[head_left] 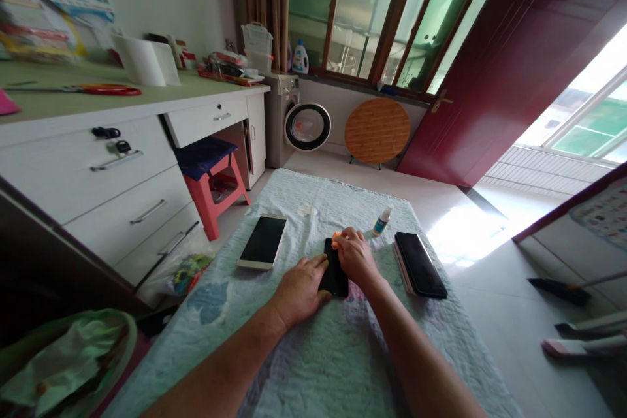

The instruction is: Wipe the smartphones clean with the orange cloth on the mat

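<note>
A black phone (334,272) lies flat on the quilted cloth (313,353) in front of me. My left hand (300,287) rests on the phone's left edge, fingers curled onto it, holding it down. My right hand (353,255) is closed in a pinch over the phone's top end, gripping a small orange thing (335,240) that I cannot make out clearly. A gold-edged phone (263,241) lies to the left, apart from my hands. Another black phone (420,264) lies to the right on top of a pale slab.
A small dropper bottle (381,221) stands just beyond my right hand. A white desk with drawers (122,170) and a red stool (215,186) stand left. A washing machine (294,121), a round wooden board (377,130) and a red door (509,65) are farther off.
</note>
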`<state>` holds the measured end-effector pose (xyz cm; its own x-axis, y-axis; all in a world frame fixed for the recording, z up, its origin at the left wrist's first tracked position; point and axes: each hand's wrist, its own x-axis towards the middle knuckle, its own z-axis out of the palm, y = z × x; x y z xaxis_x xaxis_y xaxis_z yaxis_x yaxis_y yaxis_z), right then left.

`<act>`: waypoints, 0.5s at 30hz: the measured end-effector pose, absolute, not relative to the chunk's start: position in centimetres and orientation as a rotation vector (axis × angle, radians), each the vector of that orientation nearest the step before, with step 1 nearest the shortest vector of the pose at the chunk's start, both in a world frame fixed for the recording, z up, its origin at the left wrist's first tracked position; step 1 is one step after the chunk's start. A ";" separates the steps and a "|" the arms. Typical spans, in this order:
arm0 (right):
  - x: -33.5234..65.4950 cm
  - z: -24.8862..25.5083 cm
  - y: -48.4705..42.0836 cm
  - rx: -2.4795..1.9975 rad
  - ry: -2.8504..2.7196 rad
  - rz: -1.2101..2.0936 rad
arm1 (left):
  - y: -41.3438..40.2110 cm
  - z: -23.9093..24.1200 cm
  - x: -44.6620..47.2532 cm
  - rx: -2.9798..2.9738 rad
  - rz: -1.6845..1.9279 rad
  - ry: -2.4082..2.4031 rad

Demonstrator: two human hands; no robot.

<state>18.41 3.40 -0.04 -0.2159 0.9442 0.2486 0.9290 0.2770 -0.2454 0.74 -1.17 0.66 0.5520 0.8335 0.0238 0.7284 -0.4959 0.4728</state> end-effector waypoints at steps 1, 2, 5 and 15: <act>18.4 -0.1 3.3 -1.680 -2.221 0.072 | -1.2 0.7 0.7 2.378 0.352 1.266; 18.4 0.0 3.2 -1.659 -2.232 0.086 | -1.2 0.7 0.7 2.375 0.357 1.262; 18.6 0.3 2.7 -1.577 -2.269 0.155 | -1.2 1.0 0.8 2.360 0.362 1.253; 19.3 1.5 0.3 -1.445 -2.211 0.462 | -1.2 1.4 0.7 2.309 0.350 1.251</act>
<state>19.30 0.29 1.51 -0.3451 0.9191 0.1903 0.7659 0.3929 -0.5089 0.70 -1.19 1.39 0.5481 0.8364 -0.0065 0.7117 -0.4622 0.5290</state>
